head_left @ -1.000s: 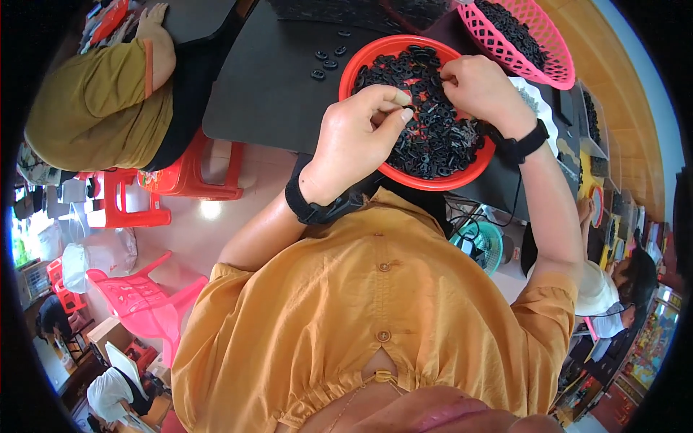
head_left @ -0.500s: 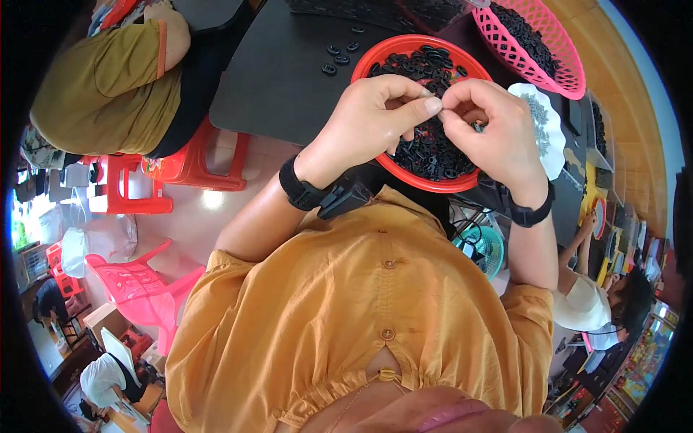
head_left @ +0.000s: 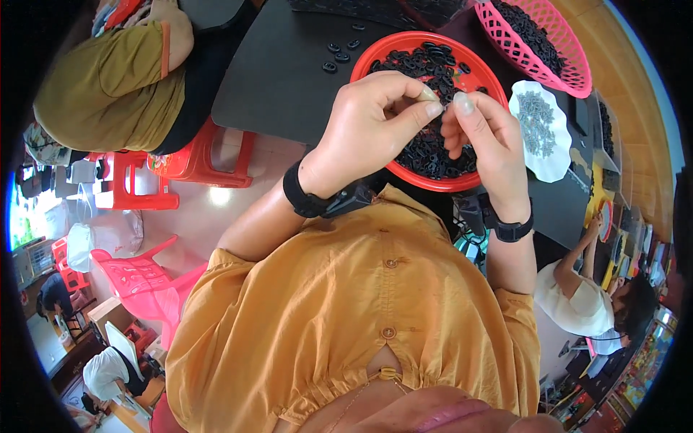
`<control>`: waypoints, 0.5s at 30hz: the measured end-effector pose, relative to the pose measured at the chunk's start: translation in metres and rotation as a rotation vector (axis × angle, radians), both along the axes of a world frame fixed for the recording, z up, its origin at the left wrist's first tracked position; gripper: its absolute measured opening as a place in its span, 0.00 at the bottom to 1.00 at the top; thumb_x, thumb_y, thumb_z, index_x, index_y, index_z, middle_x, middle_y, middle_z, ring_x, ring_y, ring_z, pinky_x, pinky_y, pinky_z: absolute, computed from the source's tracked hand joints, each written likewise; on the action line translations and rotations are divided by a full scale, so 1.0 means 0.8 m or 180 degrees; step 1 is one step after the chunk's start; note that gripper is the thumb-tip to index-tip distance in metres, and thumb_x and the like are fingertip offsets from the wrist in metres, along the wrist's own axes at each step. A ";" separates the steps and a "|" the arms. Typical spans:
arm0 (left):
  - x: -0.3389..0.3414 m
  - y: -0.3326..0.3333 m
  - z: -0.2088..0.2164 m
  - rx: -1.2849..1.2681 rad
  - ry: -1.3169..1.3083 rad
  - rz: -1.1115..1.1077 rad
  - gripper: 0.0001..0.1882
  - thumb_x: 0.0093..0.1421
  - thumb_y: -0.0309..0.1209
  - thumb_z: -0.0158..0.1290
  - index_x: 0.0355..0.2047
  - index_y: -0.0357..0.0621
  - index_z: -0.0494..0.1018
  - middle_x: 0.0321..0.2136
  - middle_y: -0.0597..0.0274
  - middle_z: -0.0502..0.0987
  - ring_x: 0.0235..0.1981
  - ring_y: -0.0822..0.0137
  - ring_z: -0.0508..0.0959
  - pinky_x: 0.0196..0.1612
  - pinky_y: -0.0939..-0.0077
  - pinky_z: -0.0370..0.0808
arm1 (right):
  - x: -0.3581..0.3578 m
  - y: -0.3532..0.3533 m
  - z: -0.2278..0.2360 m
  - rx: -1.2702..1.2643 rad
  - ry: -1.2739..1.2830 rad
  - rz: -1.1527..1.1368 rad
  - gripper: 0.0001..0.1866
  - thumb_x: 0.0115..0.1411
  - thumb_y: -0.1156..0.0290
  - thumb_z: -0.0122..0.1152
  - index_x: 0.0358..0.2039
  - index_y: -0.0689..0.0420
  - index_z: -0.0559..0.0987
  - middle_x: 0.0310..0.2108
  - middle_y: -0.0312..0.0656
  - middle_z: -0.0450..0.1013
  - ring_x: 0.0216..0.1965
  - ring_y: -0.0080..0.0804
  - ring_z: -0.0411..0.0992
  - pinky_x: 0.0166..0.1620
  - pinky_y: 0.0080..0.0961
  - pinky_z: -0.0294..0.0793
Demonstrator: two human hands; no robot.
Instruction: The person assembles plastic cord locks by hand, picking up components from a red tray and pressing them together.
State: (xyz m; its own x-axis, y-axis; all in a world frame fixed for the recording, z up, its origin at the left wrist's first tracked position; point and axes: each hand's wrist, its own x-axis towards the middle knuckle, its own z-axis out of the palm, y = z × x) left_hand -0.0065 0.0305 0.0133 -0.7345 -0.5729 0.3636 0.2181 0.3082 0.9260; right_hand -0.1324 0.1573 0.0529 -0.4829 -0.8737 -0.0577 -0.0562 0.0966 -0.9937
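Head view, nearest: the person's orange shirt filled the 6 o'clock half, both forearms rising from it toward 12.
Left hand: raised over the bowl, thumb and forefinger pinched shut on something too small to make out, probably one black ring.
Right hand: facing it at 3 o'clock, fingertips curled in and meeting the left's, likely to work the same tiny piece.
Red bowl: directly beneath both hands, so dropped pieces landed back inside.
Black rings: heaped in that bowl; a few loose ones lay on the dark table at 10 o'clock.
Pink basket: farther off at 1 o'clock, holding more black pieces.
White plate: at 3 o'clock of the bowl, with small grey parts.
Co-worker: seated at 10 o'clock, in an olive top.
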 end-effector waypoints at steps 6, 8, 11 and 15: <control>0.003 0.005 0.010 -0.1239 0.0165 0.0288 0.05 0.53 0.22 0.60 0.30 0.37 0.77 0.25 0.59 0.78 0.26 0.69 0.77 0.29 0.80 0.74 | 0.008 0.002 -0.014 -0.0050 0.0269 0.0057 0.15 0.67 0.60 0.52 0.29 0.58 0.74 0.21 0.30 0.67 0.22 0.14 0.63 0.25 0.14 0.64; 0.003 0.006 0.006 -0.1541 0.0288 0.0306 0.05 0.52 0.22 0.60 0.30 0.36 0.77 0.26 0.57 0.78 0.26 0.66 0.77 0.30 0.77 0.74 | 0.008 0.004 -0.021 -0.0149 0.0400 0.0033 0.14 0.67 0.62 0.52 0.29 0.59 0.74 0.21 0.30 0.67 0.22 0.14 0.63 0.25 0.14 0.63; 0.003 0.011 0.005 -0.1630 0.0225 0.0386 0.05 0.51 0.21 0.60 0.30 0.36 0.77 0.26 0.55 0.78 0.27 0.61 0.78 0.31 0.74 0.75 | 0.008 0.007 -0.028 -0.0135 0.0588 -0.0007 0.12 0.66 0.65 0.53 0.30 0.60 0.73 0.20 0.33 0.67 0.22 0.17 0.64 0.26 0.18 0.64; 0.004 0.015 0.010 -0.1499 -0.0051 0.0269 0.04 0.53 0.23 0.59 0.30 0.35 0.77 0.24 0.57 0.77 0.25 0.63 0.76 0.29 0.75 0.73 | 0.010 0.010 -0.037 -0.0378 0.1427 -0.0205 0.10 0.65 0.68 0.53 0.31 0.62 0.73 0.22 0.42 0.69 0.23 0.31 0.67 0.29 0.26 0.67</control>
